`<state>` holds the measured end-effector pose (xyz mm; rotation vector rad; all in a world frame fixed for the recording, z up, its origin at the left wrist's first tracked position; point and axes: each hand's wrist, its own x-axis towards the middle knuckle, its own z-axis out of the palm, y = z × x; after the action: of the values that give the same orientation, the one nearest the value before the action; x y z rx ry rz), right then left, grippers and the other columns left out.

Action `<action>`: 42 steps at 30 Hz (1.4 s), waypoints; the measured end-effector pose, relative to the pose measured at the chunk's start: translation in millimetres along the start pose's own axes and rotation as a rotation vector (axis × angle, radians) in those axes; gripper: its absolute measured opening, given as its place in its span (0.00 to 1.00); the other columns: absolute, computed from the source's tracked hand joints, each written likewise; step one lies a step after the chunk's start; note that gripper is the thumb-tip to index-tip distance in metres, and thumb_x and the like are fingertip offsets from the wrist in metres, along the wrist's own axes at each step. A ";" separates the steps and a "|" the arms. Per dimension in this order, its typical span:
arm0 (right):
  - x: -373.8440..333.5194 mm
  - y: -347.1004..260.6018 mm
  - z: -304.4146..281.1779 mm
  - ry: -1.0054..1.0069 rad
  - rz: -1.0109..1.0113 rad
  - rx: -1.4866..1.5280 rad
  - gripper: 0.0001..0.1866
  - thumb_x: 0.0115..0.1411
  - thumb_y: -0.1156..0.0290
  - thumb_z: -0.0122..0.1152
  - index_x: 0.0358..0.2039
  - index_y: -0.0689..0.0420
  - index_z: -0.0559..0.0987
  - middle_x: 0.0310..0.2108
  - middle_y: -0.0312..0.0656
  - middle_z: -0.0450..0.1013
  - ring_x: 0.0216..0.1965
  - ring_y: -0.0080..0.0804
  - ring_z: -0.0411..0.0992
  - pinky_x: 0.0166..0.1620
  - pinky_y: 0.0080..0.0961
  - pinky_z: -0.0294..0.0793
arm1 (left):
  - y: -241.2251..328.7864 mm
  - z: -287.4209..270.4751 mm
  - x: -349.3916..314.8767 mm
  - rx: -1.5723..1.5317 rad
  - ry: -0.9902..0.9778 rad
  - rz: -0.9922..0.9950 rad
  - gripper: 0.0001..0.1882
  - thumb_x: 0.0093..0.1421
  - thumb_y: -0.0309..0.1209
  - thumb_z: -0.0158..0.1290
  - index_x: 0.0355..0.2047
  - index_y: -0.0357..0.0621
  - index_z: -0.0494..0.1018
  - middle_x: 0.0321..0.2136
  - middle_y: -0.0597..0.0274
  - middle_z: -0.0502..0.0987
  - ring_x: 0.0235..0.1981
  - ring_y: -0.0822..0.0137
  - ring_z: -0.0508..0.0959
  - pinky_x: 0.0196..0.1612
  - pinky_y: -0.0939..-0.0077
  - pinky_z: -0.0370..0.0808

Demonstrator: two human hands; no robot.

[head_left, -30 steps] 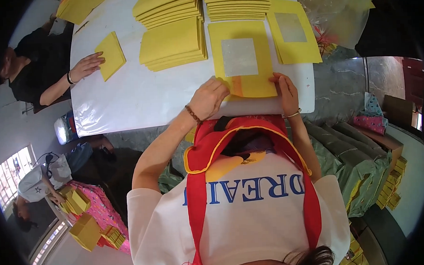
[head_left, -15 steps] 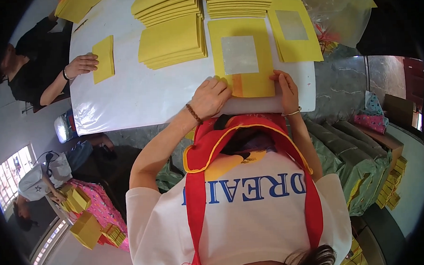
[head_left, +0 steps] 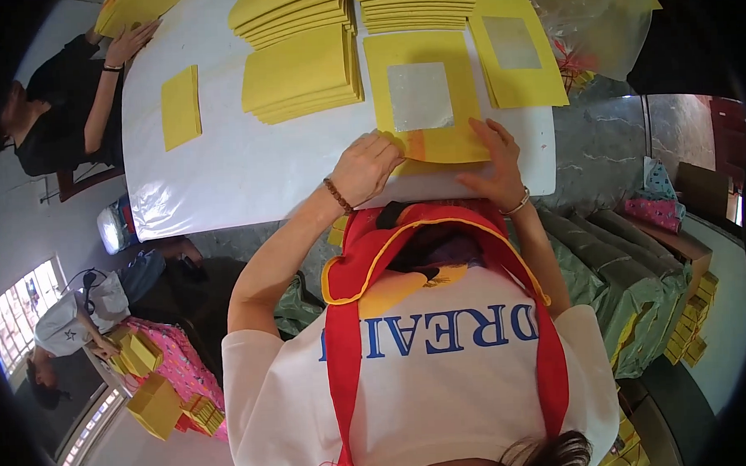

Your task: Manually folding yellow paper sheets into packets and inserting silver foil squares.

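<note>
- One grey floor (head_left: 598, 140), one white table (head_left: 246, 180) bearing yellow stacks (head_left: 299, 76).
- Sheet (head_left: 419, 50) at the table's near side, long axis running near to far; its near edge now bows up!
- Left hand (head_left: 368, 168) pinches the near-left corner; right hand (head_left: 501, 171), newly splayed open, fingertips at the right edge.

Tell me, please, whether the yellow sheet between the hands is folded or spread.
Spread: the sheet lies open on the table, its pale square fully uncovered, though its near edge looks curved.
</note>
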<state>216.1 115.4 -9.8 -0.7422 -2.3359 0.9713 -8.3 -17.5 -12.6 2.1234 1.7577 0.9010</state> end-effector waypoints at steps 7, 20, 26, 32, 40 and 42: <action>8.5 24.7 1.8 -0.109 0.009 0.048 0.30 0.42 0.74 0.62 0.50 0.55 0.70 0.44 0.37 0.71 0.51 0.38 0.62 0.51 0.30 0.61 | -3.0 0.0 3.5 -0.078 -0.013 -0.049 0.03 0.52 0.24 0.51 0.28 0.37 0.69 0.24 0.54 0.69 0.28 0.55 0.70 0.30 0.65 0.69; 9.0 33.8 11.7 -0.052 0.158 0.321 0.30 0.40 0.80 0.62 0.49 0.55 0.71 0.39 0.38 0.72 0.46 0.33 0.64 0.50 0.27 0.62 | -10.0 -0.8 10.3 -0.278 -0.080 -0.196 0.03 0.48 0.25 0.48 0.22 0.38 0.68 0.21 0.56 0.70 0.25 0.55 0.71 0.32 0.66 0.69; 5.8 40.3 16.4 0.015 0.133 0.325 0.29 0.40 0.78 0.63 0.48 0.54 0.71 0.41 0.38 0.72 0.47 0.35 0.64 0.51 0.28 0.61 | -11.2 -2.6 12.7 -0.287 -0.117 -0.228 0.03 0.48 0.26 0.47 0.22 0.39 0.68 0.21 0.56 0.70 0.26 0.55 0.71 0.32 0.65 0.69; 4.2 51.6 20.7 -0.083 0.124 0.241 0.30 0.47 0.81 0.61 0.52 0.59 0.64 0.49 0.39 0.63 0.52 0.30 0.63 0.55 0.24 0.61 | -11.8 -5.4 14.5 -0.308 -0.152 -0.256 0.04 0.49 0.26 0.46 0.23 0.38 0.68 0.22 0.55 0.71 0.27 0.54 0.71 0.33 0.65 0.69; 5.2 57.5 20.0 -0.087 0.099 0.226 0.29 0.49 0.78 0.61 0.52 0.59 0.64 0.49 0.39 0.64 0.52 0.29 0.64 0.54 0.23 0.62 | -12.4 -7.1 14.1 -0.317 -0.180 -0.286 0.06 0.49 0.27 0.46 0.23 0.37 0.69 0.23 0.53 0.72 0.28 0.54 0.71 0.34 0.64 0.69; 4.1 55.3 19.6 -0.088 0.106 0.242 0.29 0.49 0.78 0.61 0.52 0.59 0.64 0.49 0.39 0.64 0.52 0.29 0.64 0.54 0.23 0.62 | -12.5 -7.8 13.8 -0.313 -0.182 -0.273 0.07 0.50 0.28 0.46 0.24 0.37 0.69 0.24 0.53 0.73 0.29 0.53 0.72 0.34 0.64 0.70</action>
<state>217.0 141.7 -62.3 -0.7434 -2.2171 1.3300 -21.7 -2.9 -9.2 1.6665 1.6395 0.8175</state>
